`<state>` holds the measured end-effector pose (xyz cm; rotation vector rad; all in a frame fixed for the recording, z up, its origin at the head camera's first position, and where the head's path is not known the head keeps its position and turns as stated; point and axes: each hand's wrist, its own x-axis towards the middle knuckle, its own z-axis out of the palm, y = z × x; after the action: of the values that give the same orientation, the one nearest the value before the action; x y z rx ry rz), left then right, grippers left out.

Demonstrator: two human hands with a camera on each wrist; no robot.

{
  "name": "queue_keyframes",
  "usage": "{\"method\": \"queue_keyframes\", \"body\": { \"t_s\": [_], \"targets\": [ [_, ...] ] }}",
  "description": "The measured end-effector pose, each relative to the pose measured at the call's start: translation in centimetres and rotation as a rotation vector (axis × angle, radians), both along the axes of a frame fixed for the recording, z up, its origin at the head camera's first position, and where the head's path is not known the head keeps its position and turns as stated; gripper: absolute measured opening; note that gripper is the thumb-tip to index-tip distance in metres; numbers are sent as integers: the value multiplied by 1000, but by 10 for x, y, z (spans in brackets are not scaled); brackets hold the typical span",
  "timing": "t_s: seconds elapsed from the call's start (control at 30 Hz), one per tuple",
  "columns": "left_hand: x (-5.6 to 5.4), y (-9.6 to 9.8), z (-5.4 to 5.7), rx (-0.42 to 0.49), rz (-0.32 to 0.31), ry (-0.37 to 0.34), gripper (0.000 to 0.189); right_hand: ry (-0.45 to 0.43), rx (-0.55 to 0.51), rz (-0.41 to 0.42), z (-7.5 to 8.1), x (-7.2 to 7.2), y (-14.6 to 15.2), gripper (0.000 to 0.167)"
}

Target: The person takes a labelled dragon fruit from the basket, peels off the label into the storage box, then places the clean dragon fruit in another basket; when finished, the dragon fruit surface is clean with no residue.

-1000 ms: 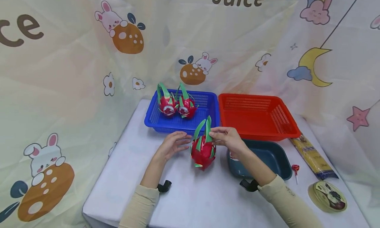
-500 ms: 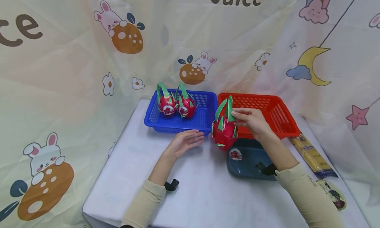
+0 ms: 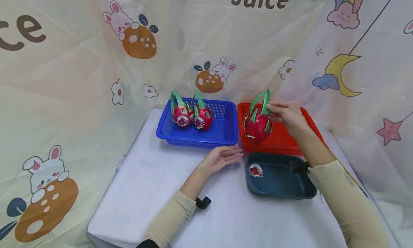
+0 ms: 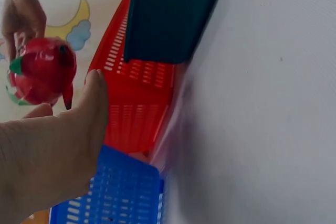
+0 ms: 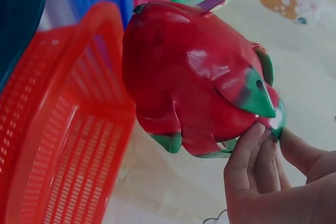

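Observation:
My right hand [image 3: 288, 117] pinches the green leaves of a red dragon fruit [image 3: 258, 126], which hangs over the left part of the red basket [image 3: 287, 142] in the head view. Close up in the right wrist view, the dragon fruit [image 5: 184, 77] shows glossy red skin, with thumb and fingertips on its leafy end. My left hand [image 3: 222, 159] holds nothing, its fingers extended near the front corner between the baskets. Two more dragon fruits [image 3: 182, 115] with round stickers sit side by side in the blue basket [image 3: 222, 129].
A dark teal tray [image 3: 280, 178] with a round sticker [image 3: 256, 170] stands in front of the red basket. The white-covered table [image 3: 155, 190] has a printed curtain [image 3: 80, 61] behind it. My right sleeve [image 3: 348, 201] covers most of the items at the table's right side.
My right hand has carried the dragon fruit from the table's middle, up and right, to over the red basket. My left hand has followed to the right, staying lower.

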<state>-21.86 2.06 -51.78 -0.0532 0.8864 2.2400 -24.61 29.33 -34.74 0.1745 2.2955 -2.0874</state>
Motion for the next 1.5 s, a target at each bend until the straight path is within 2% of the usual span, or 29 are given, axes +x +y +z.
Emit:
{"method": "queue_keyframes", "body": {
  "t_s": [0.13, 0.33, 0.57, 0.7, 0.87, 1.03, 1.23, 1.37, 1.5],
  "targets": [
    [-4, 12, -3, 28, 21, -59, 48, -22, 38, 21, -1, -18, 2, 57],
    [-9, 28, -7, 66, 66, -102, 47, -52, 61, 50, -11, -52, 3, 56],
    [-13, 39, -8, 101, 166, -88, 48, -76, 77, 17, -26, -80, 3, 53],
    [-14, 38, -8, 142, 195, -72, 53, -92, 113, 6, -35, -93, 3, 52],
    [-12, 39, -8, 174, 240, -104, 53, -126, 139, -8, -50, -108, 3, 50],
    [-9, 40, -10, 199, 299, -148, 54, -182, 101, -20, -65, -117, 1, 50],
    [-6, 40, -11, 195, 311, -153, 51, -230, 56, 24, -71, -117, 0, 50],
    [-5, 40, -11, 186, 310, -139, 49, -209, 67, 48, -79, -119, -4, 50],
    [-6, 39, -11, 190, 303, -129, 50, -155, 128, 37, -84, -120, -9, 50]
  ]
}}
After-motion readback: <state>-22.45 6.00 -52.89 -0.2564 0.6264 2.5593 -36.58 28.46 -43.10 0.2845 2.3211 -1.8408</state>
